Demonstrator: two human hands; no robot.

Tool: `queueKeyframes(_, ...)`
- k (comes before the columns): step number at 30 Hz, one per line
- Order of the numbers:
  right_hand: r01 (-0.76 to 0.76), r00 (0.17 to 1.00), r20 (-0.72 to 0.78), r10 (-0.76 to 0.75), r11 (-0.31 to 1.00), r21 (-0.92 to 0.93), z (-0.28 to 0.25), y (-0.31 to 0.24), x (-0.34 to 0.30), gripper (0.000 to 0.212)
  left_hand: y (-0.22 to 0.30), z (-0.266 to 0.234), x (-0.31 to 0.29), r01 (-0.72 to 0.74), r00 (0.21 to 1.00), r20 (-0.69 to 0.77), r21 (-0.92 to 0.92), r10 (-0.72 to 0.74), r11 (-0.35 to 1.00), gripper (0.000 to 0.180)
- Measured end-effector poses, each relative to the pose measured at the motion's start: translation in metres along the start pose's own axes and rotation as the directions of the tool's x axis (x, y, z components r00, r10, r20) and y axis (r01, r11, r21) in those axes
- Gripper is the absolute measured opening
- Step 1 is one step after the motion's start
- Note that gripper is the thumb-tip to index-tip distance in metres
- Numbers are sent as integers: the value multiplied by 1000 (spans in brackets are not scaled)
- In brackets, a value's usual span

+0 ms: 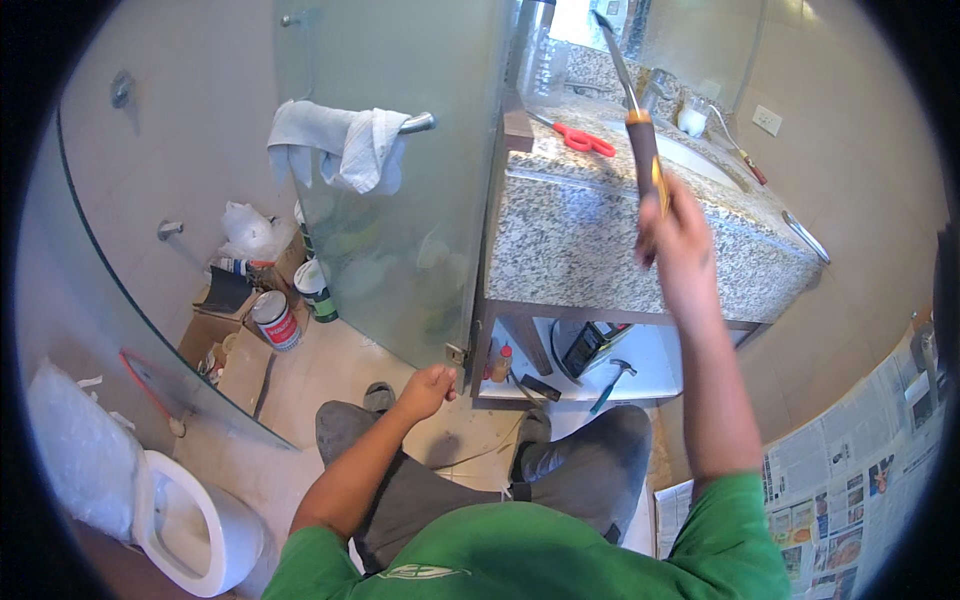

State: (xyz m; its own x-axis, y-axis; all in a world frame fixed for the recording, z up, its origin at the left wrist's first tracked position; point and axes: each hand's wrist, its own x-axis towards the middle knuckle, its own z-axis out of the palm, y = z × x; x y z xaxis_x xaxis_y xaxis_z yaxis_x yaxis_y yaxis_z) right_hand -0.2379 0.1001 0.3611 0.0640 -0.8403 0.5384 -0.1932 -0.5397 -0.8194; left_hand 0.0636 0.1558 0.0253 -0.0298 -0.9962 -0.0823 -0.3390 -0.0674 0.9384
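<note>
My right hand (675, 235) is raised in front of the granite vanity, its fingers wrapped round the handle of a hand tool (645, 155). The tool has a dark brown and yellow grip, a slim metal shaft and a dark, slightly bent tip pointing up and away; its exact kind is unclear. Low over my left knee, my left hand (430, 392) is curled closed near the hinge (455, 354) of the glass door. Whatever those fingers may hold is hidden. Red-handled scissors (583, 140) lie on the countertop (590, 215), left of the raised tool.
A frosted glass door (400, 250) carries a white towel (340, 140). Under the vanity are a hammer (613, 385), a bottle (502, 364) and a black device (592, 350). Paint cans (276, 320) and boxes stand left, beyond a toilet (215, 520). Newspaper (850, 480) covers the right side.
</note>
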Motion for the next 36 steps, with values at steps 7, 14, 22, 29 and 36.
queueKeyframes(7, -528, 796, 521, 308, 774, 349, 2, 79, -175, 35, 235, 23, -1, -567, 753, -120, -617, 647, 545, 71)
queueKeyframes(14, -570, 762, 534, 367, 771, 285, 13, 109, -220, 30, 277, 61, -23, -438, 832, -67, -689, 551, 577, 50)
queueKeyframes(22, -413, 835, 480, 270, 884, 221, -3, 158, -235, 24, 302, 49, -8, -595, 792, -352, -630, 499, 499, 39)
queueKeyframes(29, -715, 683, 492, 539, 632, 299, -17, 203, -291, 16, 391, -74, 67, -636, 508, -326, 482, 798, 602, 41)
queueKeyframes(36, -812, 571, 463, 678, 550, 197, -18, 227, -309, 15, 450, -116, 128, -136, 843, -18, 960, 538, 245, 37)
